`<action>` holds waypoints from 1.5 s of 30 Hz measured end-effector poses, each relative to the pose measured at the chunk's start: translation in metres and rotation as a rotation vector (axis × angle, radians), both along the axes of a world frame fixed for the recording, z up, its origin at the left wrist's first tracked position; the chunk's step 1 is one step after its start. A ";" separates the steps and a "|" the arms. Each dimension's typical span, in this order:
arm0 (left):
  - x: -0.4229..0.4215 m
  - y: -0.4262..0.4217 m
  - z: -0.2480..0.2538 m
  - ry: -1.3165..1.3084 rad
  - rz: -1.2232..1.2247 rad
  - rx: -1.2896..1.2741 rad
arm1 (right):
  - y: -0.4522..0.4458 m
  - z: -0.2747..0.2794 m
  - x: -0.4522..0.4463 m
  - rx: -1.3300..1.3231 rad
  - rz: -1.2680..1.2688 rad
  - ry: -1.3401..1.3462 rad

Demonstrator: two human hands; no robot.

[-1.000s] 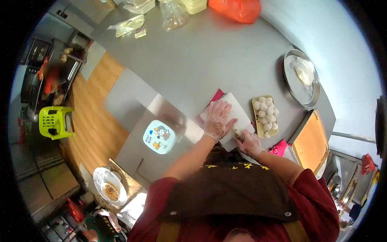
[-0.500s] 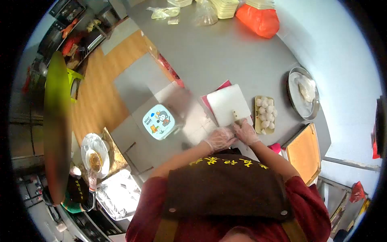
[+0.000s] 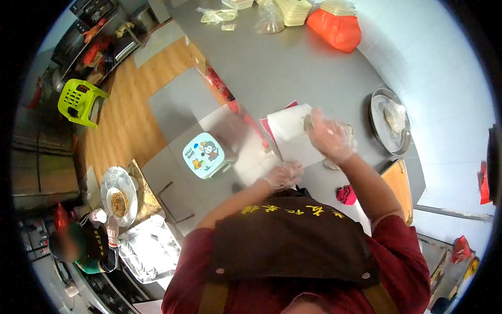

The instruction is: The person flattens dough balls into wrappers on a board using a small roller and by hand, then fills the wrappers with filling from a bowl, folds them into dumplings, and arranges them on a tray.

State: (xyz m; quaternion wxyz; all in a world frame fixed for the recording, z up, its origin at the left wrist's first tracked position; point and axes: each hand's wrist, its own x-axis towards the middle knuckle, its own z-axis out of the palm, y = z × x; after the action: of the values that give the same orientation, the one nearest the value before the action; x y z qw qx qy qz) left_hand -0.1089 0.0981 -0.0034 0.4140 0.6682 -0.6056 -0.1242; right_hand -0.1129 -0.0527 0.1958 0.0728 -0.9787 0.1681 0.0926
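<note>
My right hand (image 3: 332,137), in a clear plastic glove, reaches over a white square sheet or board (image 3: 287,119) on the grey table. Its fingers are closed at the tips around a small greyish thing (image 3: 307,123), too blurred to name. A pink-red layer (image 3: 266,126) shows beneath the white square. My left hand (image 3: 285,175), gloved too, is near my apron at the table's edge, fingers curled; anything inside is hidden. Beneath my right wrist, a white ball (image 3: 330,165) peeks out; the tray of balls is mostly covered by the hand.
A round metal pan (image 3: 391,121) with a plastic bag stands to the right. An orange-red bag (image 3: 334,29) and stacked trays (image 3: 292,11) sit at the back. A cartoon-topped stool (image 3: 203,155) stands on the floor. Lower left, a person's gloved hand (image 3: 112,230) is beside a plate.
My right hand has left the left hand, moving forward over the white square and across the tray of balls. My left hand stays near the apron. The blur over the green chair is gone.
</note>
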 end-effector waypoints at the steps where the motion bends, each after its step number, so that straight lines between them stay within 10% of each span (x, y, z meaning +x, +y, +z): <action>1: 0.005 0.005 0.019 0.133 -0.010 0.191 | -0.004 0.005 0.017 0.061 -0.037 -0.026; 5: 0.023 0.003 0.030 -0.048 0.185 0.657 | -0.027 0.010 0.085 -0.116 0.065 0.063; 9: 0.050 -0.005 -0.011 -0.319 0.514 0.416 | -0.031 0.011 0.113 -0.170 0.159 0.114; 17: 0.037 -0.019 0.033 -0.443 0.315 0.682 | -0.032 0.012 0.111 -0.125 0.047 0.138; 30: 0.056 -0.031 0.013 -0.268 0.827 0.618 | -0.024 0.038 0.121 -0.090 0.054 0.175; 33: 0.077 -0.043 -0.031 1.019 0.889 -0.234 | -0.026 0.036 0.120 -0.058 0.067 0.141; 35: 0.079 -0.044 0.033 0.234 0.987 0.554 | -0.024 0.041 0.119 -0.044 0.051 0.155; 38: 0.078 -0.057 0.028 0.003 1.083 0.653 | -0.027 0.032 0.123 -0.074 0.051 0.136; 45: 0.077 -0.062 0.007 0.396 1.112 0.383 | -0.032 0.019 0.121 -0.052 0.062 0.002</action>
State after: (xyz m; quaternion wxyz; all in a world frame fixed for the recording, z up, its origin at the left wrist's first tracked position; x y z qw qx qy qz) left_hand -0.0320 0.0359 0.0035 0.3940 0.9104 -0.0454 -0.1180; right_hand 0.0080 -0.0849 0.2149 0.0444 -0.9849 0.1401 0.0915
